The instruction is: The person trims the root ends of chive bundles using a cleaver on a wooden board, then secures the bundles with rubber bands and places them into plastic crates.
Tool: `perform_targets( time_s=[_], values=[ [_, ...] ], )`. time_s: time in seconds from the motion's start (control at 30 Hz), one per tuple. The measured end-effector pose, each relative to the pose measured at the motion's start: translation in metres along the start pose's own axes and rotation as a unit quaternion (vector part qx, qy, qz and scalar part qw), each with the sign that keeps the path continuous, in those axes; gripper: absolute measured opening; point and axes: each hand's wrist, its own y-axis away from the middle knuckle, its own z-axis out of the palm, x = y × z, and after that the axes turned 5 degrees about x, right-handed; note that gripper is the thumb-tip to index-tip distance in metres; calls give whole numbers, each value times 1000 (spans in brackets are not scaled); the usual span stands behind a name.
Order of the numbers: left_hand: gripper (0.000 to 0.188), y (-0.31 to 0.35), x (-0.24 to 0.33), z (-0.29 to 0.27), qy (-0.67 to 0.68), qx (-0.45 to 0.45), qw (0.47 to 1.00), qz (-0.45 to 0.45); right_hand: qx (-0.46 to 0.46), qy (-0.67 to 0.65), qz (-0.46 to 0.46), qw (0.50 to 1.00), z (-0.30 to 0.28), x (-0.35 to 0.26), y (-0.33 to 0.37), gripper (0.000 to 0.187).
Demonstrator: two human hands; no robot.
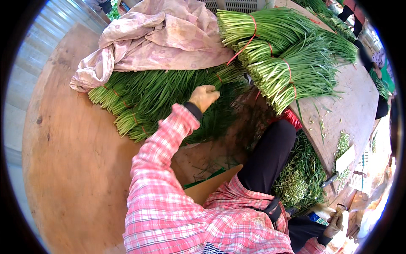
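Note:
My left hand is closed, with the fingers curled in, over long green garlic chives piled at the far middle. What it grips, if anything, is hidden. Red bands tie these chives into bundles, and a pinkish patterned cloth covers their far side. Low at the right, beside my leg, my right hand is closed with bent fingers; I cannot make out what is in it. More banded chive bundles lie stacked on a board at the far right. A broad-bladed knife rests at that board's near edge.
A wooden surface curves along the left beside corrugated metal sheeting. Loose chives and trimmings lie below the board, right of my knee. A cardboard piece stands by my lap. Other people are at the far right.

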Motion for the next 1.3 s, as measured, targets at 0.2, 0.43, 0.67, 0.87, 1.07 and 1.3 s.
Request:
perform_targets(
  time_s=[0.2,0.43,0.67,0.87,1.07,1.3],
  values=[
    [36,-99,-1,-20,539,134,816,-159,-45,156,-119,980,-4,17,20,23],
    [19,-109,50,-59,439,179,877,-78,-22,207,-94,974,-5,56,28,28],
    [30,-120,124,-133,-167,199,932,253,-56,198,-154,966,12,89,35,25],
    [36,-138,84,-40,-518,140,796,280,-85,16,158,984,41,49,26,29],
    [17,-181,123,-48,-556,295,741,235,-15,53,209,976,4,47,42,31],
    [23,-206,228,-250,-477,465,715,213,-61,118,130,983,-10,77,49,34]
  ],
)
